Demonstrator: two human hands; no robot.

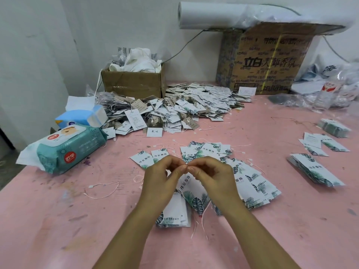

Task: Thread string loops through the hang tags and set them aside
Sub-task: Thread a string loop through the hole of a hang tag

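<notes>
Both hands meet above the pink table. My left hand and my right hand have curled fingers, and their fingertips pinch together at one spot, on the top of a white hang tag with green leaf print that hangs between them. A thin pale string dangles below the tag. More leaf-print tags lie fanned out under and right of my hands. A loose string loop lies to the left.
A big heap of strung tags fills the back of the table. Small tag stacks lie at the right. Wet-wipe packs sit left, a cardboard box and a larger carton behind.
</notes>
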